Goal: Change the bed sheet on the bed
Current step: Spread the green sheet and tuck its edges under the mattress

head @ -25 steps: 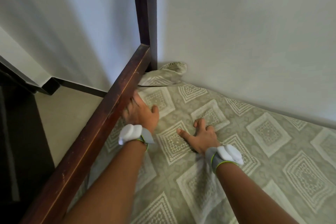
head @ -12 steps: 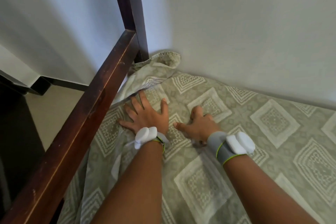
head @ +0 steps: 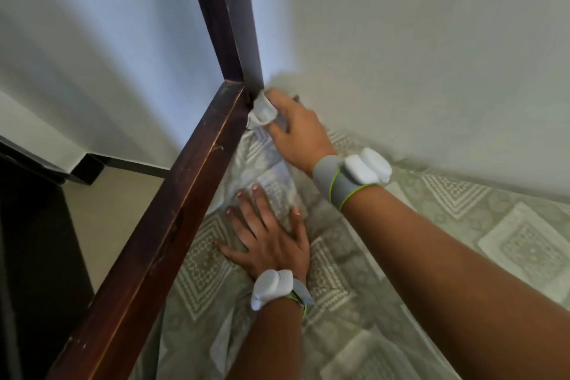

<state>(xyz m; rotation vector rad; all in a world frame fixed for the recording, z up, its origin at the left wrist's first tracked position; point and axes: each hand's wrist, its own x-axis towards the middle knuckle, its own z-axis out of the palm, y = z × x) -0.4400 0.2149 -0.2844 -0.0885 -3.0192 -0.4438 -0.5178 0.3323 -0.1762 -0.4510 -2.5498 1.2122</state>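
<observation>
The bed sheet (head: 385, 259) — pale green with white diamond blocks — lies spread over the mattress, and its loose corner is bunched up at the bed's far corner, where the dark wooden rail (head: 172, 222) meets the upright post (head: 225, 15) against the wall (head: 416, 40). The right hand (head: 296, 129) has that corner clenched in its curled fingers, right beside the post, the cloth showing white between them. The left hand (head: 271, 241) is not gripping anything; it lies flat with fingers spread, pressing the sheet down just inside the rail, nearer the person than the right hand.

The step in hand looks like seating this corner. To do it well, the flat hand should keep the fabric pinned so the pull does not drag the whole sheet, while the other draws the corner taut toward the post and pushes it down into the gap between mattress and frame — whether there is room there cannot be seen. The creases along the rail would want smoothing toward the edge afterwards.

Counted: one sheet, one rail, one post, two hands, and two grey wristbands, one on the left wrist (head: 273, 287) and one on the right (head: 354, 176).
</observation>
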